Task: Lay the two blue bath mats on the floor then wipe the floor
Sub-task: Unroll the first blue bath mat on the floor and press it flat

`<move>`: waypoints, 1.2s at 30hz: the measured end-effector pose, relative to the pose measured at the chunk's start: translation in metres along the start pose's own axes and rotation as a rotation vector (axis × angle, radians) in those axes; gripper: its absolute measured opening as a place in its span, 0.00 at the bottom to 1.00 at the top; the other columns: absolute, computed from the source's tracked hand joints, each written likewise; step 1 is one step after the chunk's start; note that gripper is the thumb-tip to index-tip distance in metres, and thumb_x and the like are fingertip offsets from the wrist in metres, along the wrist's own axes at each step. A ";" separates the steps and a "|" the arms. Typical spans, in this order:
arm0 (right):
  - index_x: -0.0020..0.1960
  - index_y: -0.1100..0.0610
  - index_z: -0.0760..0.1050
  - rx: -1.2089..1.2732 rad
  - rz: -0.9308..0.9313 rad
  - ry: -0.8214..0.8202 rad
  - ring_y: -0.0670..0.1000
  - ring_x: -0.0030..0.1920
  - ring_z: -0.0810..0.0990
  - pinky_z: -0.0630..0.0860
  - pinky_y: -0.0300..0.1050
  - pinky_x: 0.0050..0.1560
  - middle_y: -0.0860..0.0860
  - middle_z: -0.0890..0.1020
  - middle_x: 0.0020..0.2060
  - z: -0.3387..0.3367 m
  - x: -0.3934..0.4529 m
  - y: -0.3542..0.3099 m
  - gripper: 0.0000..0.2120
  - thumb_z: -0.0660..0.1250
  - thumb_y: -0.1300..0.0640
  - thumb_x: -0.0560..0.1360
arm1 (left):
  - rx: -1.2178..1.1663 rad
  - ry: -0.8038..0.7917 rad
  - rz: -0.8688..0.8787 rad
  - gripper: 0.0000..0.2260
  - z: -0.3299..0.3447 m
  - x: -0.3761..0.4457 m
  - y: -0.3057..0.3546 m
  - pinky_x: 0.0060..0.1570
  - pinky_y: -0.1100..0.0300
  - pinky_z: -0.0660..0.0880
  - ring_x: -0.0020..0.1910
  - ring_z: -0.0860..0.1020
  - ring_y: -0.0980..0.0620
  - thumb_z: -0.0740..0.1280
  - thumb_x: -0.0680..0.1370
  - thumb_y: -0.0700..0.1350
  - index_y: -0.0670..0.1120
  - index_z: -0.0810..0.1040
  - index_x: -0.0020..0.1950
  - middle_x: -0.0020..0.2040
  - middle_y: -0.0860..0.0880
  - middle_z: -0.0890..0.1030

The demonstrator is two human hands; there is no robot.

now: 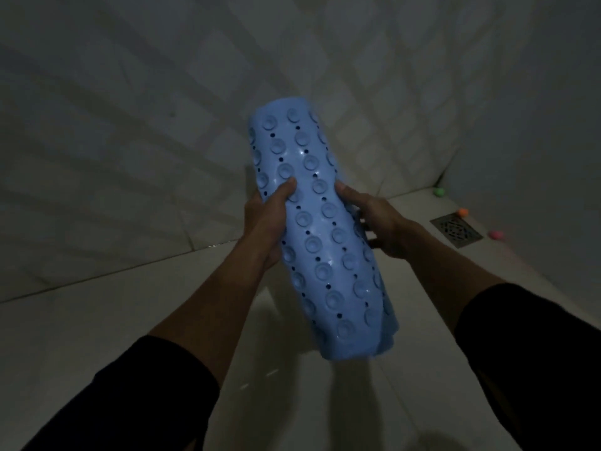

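A blue bath mat (pixel 320 229), rolled into a tube with its suction cups and small holes facing out, is held in the air over the pale tiled floor (pixel 113 320). My left hand (pixel 266 219) grips the roll's left side with the thumb pressed on its top. My right hand (pixel 387 222) holds the right side, fingers wrapped behind the roll. The roll tilts from upper left down to lower right. Whether the roll holds one mat or two cannot be told.
A square metal floor drain (pixel 456 230) sits at the right near the wall corner. Three small balls lie around it: green (pixel 439 192), orange (pixel 462 212) and pink (pixel 496 235). Tiled walls (pixel 130 125) rise behind the floor. The room is dim.
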State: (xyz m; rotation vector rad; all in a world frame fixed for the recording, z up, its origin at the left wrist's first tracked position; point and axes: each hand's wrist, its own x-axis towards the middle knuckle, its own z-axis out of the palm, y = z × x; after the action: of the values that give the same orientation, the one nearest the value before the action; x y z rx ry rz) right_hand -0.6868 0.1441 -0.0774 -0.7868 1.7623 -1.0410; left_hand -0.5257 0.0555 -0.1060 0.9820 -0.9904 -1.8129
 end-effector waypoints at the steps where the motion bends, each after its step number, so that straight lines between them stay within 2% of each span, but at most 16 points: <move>1: 0.65 0.51 0.77 0.086 0.004 -0.101 0.55 0.58 0.81 0.76 0.55 0.61 0.51 0.82 0.59 0.000 0.005 0.009 0.34 0.65 0.29 0.69 | -0.024 -0.022 -0.049 0.18 0.001 0.004 -0.007 0.53 0.42 0.81 0.51 0.85 0.43 0.74 0.74 0.48 0.46 0.81 0.63 0.55 0.45 0.86; 3: 0.69 0.54 0.74 0.256 0.004 -0.254 0.58 0.62 0.79 0.73 0.56 0.66 0.55 0.80 0.63 0.006 0.018 0.029 0.31 0.61 0.34 0.75 | -0.060 -0.049 -0.155 0.19 -0.001 0.014 -0.021 0.53 0.39 0.81 0.52 0.85 0.40 0.74 0.74 0.50 0.45 0.81 0.63 0.55 0.43 0.86; 5: 0.69 0.55 0.73 0.297 0.053 -0.269 0.60 0.63 0.78 0.72 0.57 0.66 0.57 0.79 0.64 0.014 0.034 0.047 0.33 0.64 0.34 0.74 | -0.084 -0.059 -0.247 0.22 -0.008 0.024 -0.037 0.55 0.37 0.80 0.53 0.84 0.38 0.73 0.72 0.53 0.44 0.81 0.63 0.55 0.40 0.85; 8: 0.65 0.56 0.77 0.220 0.137 -0.117 0.59 0.57 0.82 0.75 0.57 0.63 0.56 0.82 0.59 0.024 0.057 0.068 0.41 0.72 0.29 0.63 | -0.052 -0.070 -0.326 0.20 -0.016 0.038 -0.054 0.57 0.39 0.80 0.54 0.83 0.37 0.69 0.76 0.53 0.44 0.80 0.63 0.56 0.39 0.84; 11: 0.60 0.57 0.80 0.131 0.197 -0.032 0.57 0.52 0.85 0.79 0.55 0.59 0.55 0.85 0.54 0.025 0.068 0.081 0.44 0.73 0.26 0.57 | 0.018 -0.075 -0.355 0.20 -0.018 0.047 -0.071 0.53 0.45 0.81 0.52 0.84 0.40 0.69 0.76 0.55 0.46 0.80 0.63 0.55 0.42 0.85; 14: 0.57 0.56 0.81 -0.005 0.179 0.028 0.55 0.48 0.85 0.81 0.53 0.55 0.54 0.85 0.52 0.018 0.069 0.085 0.42 0.68 0.23 0.59 | 0.081 0.004 -0.347 0.29 -0.013 0.052 -0.093 0.50 0.46 0.83 0.51 0.85 0.42 0.72 0.70 0.60 0.47 0.78 0.66 0.57 0.43 0.85; 16: 0.57 0.57 0.78 -0.053 0.156 0.088 0.53 0.48 0.85 0.82 0.51 0.53 0.52 0.83 0.52 0.007 0.068 0.091 0.39 0.67 0.25 0.63 | 0.131 0.036 -0.367 0.32 -0.004 0.052 -0.106 0.47 0.47 0.83 0.51 0.84 0.42 0.72 0.70 0.63 0.47 0.76 0.68 0.57 0.44 0.84; 18: 0.58 0.56 0.75 -0.066 0.143 0.136 0.52 0.48 0.83 0.82 0.49 0.51 0.52 0.81 0.52 -0.006 0.068 0.101 0.34 0.68 0.29 0.67 | 0.151 0.028 -0.391 0.35 0.007 0.049 -0.120 0.49 0.45 0.83 0.52 0.84 0.42 0.71 0.69 0.66 0.48 0.74 0.70 0.59 0.44 0.83; 20: 0.60 0.56 0.74 -0.073 0.147 0.165 0.52 0.49 0.83 0.81 0.49 0.51 0.53 0.81 0.54 -0.021 0.071 0.114 0.36 0.68 0.28 0.66 | 0.178 0.015 -0.362 0.31 0.022 0.045 -0.131 0.50 0.45 0.83 0.53 0.83 0.43 0.70 0.73 0.63 0.48 0.73 0.71 0.61 0.45 0.82; 22: 0.63 0.55 0.73 -0.081 0.159 0.167 0.53 0.50 0.82 0.81 0.52 0.53 0.53 0.80 0.56 -0.036 0.077 0.128 0.40 0.68 0.26 0.64 | 0.207 0.007 -0.334 0.25 0.035 0.044 -0.143 0.46 0.49 0.82 0.54 0.82 0.44 0.68 0.78 0.59 0.49 0.73 0.71 0.62 0.47 0.81; 25: 0.63 0.55 0.73 -0.104 0.154 0.163 0.54 0.51 0.82 0.81 0.54 0.54 0.54 0.80 0.57 -0.052 0.086 0.142 0.43 0.67 0.24 0.62 | 0.210 -0.042 -0.322 0.21 0.050 0.042 -0.160 0.42 0.52 0.83 0.53 0.84 0.46 0.69 0.78 0.55 0.49 0.76 0.69 0.61 0.46 0.82; 28: 0.64 0.57 0.74 -0.133 0.125 0.155 0.54 0.53 0.81 0.81 0.54 0.55 0.55 0.80 0.58 -0.070 0.094 0.154 0.43 0.65 0.24 0.63 | 0.220 -0.068 -0.275 0.19 0.067 0.039 -0.181 0.42 0.54 0.83 0.52 0.85 0.48 0.71 0.77 0.52 0.50 0.77 0.67 0.59 0.46 0.84; 31: 0.64 0.57 0.73 -0.204 0.100 0.114 0.56 0.56 0.80 0.78 0.54 0.59 0.56 0.79 0.60 -0.079 0.100 0.164 0.38 0.63 0.28 0.70 | 0.264 0.003 -0.249 0.20 0.080 0.034 -0.204 0.46 0.52 0.84 0.53 0.85 0.49 0.71 0.77 0.55 0.51 0.77 0.67 0.60 0.47 0.84; 33: 0.68 0.58 0.71 -0.261 0.094 0.070 0.57 0.58 0.78 0.76 0.51 0.59 0.56 0.78 0.62 -0.078 0.105 0.173 0.42 0.59 0.26 0.70 | 0.303 0.070 -0.235 0.21 0.085 0.032 -0.218 0.52 0.47 0.83 0.56 0.84 0.47 0.70 0.78 0.55 0.49 0.76 0.69 0.61 0.47 0.83; 36: 0.67 0.56 0.72 -0.254 0.099 0.026 0.56 0.56 0.80 0.75 0.45 0.52 0.54 0.79 0.59 -0.074 0.110 0.185 0.45 0.54 0.21 0.67 | 0.433 0.178 -0.204 0.19 0.085 0.035 -0.228 0.49 0.52 0.84 0.51 0.84 0.50 0.71 0.77 0.56 0.50 0.78 0.64 0.56 0.50 0.84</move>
State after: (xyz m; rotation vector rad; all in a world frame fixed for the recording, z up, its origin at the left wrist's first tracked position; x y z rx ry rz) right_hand -0.8101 0.1556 -0.2685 -0.8335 1.9607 -0.7741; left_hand -0.6798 0.1239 -0.2853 1.5291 -1.2335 -1.6658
